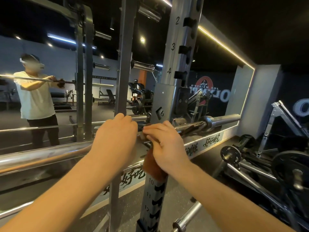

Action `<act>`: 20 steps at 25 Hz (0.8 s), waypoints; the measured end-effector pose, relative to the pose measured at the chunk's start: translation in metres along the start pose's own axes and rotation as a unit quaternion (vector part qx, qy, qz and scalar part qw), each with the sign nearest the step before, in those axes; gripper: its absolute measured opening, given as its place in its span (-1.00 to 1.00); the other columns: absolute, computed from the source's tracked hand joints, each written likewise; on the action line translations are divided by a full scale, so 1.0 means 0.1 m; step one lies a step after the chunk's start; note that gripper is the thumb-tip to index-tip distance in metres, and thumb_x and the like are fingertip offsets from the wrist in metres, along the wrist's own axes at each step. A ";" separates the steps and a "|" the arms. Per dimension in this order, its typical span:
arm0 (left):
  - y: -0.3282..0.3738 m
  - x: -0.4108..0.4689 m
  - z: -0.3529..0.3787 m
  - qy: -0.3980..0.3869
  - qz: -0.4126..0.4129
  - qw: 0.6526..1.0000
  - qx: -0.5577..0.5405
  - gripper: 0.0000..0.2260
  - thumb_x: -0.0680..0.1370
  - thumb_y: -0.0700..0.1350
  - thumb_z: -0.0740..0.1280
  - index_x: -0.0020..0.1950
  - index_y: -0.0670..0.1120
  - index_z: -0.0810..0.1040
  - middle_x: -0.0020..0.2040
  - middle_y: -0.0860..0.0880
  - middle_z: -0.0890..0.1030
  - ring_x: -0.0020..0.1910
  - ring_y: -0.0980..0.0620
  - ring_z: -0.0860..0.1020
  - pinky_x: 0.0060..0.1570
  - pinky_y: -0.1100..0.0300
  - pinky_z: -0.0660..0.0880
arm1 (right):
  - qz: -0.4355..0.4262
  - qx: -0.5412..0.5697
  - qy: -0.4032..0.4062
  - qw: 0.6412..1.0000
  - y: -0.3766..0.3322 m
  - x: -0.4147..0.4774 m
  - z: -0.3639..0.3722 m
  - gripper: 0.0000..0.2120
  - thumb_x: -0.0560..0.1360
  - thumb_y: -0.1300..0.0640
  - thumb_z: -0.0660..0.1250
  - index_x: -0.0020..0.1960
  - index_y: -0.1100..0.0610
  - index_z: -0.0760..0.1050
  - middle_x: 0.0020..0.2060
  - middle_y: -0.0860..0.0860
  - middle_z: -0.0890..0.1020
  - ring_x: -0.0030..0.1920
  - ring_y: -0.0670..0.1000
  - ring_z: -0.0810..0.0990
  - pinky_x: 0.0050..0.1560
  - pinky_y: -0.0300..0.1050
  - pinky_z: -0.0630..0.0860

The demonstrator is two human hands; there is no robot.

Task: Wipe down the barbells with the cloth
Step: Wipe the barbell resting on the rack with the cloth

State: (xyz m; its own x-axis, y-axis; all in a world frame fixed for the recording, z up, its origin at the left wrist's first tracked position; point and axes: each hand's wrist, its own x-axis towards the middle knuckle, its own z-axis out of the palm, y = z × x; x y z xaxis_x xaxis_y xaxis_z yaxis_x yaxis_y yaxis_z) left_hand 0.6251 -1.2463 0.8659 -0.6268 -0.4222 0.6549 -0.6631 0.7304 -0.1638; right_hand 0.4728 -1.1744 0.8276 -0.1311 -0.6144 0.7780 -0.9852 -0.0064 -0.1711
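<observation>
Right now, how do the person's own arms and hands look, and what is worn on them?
The left forearm and right forearm are bare to the picture's edge; no sleeve shows. The left hand and right hand carry no glove, ring, watch or wristband that I can see. The mirror reflection shows a white short-sleeved T-shirt and dark trousers.

Rust-brown cloth (153, 165), shiny silver barbell (41, 156), grey rack upright (175, 39) with black numbers.

A dim gym: a wall mirror (217, 84) edged by a light strip (225, 46), black ceiling (250, 22), grey speckled floor (180, 198).
</observation>
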 end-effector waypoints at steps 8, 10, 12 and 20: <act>-0.57 -0.30 -0.38 -0.064 -0.029 0.997 -0.042 -0.74 0.55 0.26 0.35 0.16 0.18 0.56 0.04 0.15 0.53 0.10 0.08 0.45 0.15 0.09 0.52 | 0.107 0.029 0.047 0.993 -0.24 0.08 0.10 -0.78 0.63 0.17 0.31 0.18 -0.01 0.66 0.08 -0.15 0.66 0.17 -0.12 0.45 0.20 -0.08 0.47; -0.61 -0.34 -0.45 -0.067 -0.045 0.995 -0.054 -0.78 0.54 0.25 0.37 0.08 0.18 0.56 -0.01 0.15 0.54 0.06 0.08 0.47 0.11 0.09 0.53 | 0.019 0.085 0.013 0.996 -0.61 -0.01 0.20 -0.76 0.61 0.21 0.33 0.19 -0.01 0.66 0.09 -0.16 0.67 0.15 -0.08 0.47 0.13 -0.06 0.49; -0.58 -0.36 -0.49 -0.066 -0.046 0.995 -0.066 -0.81 0.54 0.22 0.38 0.06 0.17 0.56 -0.02 0.15 0.56 0.03 0.09 0.48 0.08 0.10 0.53 | 0.000 0.089 -0.002 0.996 -0.37 0.00 0.12 -0.74 0.61 0.21 0.32 0.21 -0.04 0.66 0.11 -0.17 0.67 0.17 -0.08 0.48 0.18 0.00 0.50; -0.63 -0.45 -0.46 -0.067 -0.052 0.993 -0.081 -0.90 0.55 0.06 0.40 0.04 0.14 0.57 -0.04 0.14 0.55 0.03 0.05 0.50 0.10 0.04 0.55 | 0.092 0.062 -0.017 0.994 -0.60 0.12 0.13 -0.81 0.65 0.11 0.27 0.11 -0.04 0.66 0.01 -0.21 0.63 0.13 -0.13 0.42 0.16 -0.03 0.43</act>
State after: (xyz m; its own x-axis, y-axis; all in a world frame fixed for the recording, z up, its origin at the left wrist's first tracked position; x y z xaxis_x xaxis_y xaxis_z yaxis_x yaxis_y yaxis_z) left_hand 0.7139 -1.2492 0.8806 -0.6147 -0.5594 0.5561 -0.6593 0.7514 0.0270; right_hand 0.5313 -1.1917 0.8394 -0.3025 -0.6411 0.7053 -0.9234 0.0137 -0.3837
